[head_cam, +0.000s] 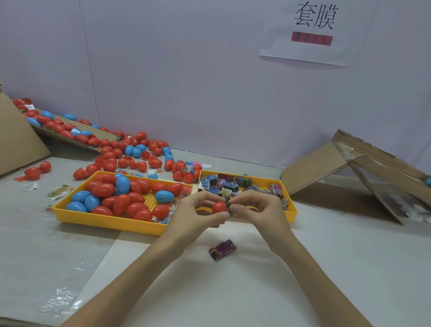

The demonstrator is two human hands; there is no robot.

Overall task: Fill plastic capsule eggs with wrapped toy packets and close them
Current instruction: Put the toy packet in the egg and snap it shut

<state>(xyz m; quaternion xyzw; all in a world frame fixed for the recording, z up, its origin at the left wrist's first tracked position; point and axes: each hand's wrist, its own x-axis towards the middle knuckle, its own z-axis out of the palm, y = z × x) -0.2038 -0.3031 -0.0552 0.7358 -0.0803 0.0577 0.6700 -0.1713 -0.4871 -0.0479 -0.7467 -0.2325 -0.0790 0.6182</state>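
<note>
Left hand (195, 214) grips the red egg (218, 207), its opening apparently facing right toward the wrapped packet (229, 206), which the right hand (257, 209) pinches against it

White paper sheet (309, 48) seen hung on pale wall (165, 57), printed with two black Chinese characters above red bar (312, 39); lower edge lifted off wall. Large cardboard sheet (4, 135) propped tilted at far left. Folded cardboard piece (318, 168) stood tent-like at right, clear tape noted along top edge. Wrinkled clear plastic film (59, 298) laid over left part of white table (250, 306).
</note>
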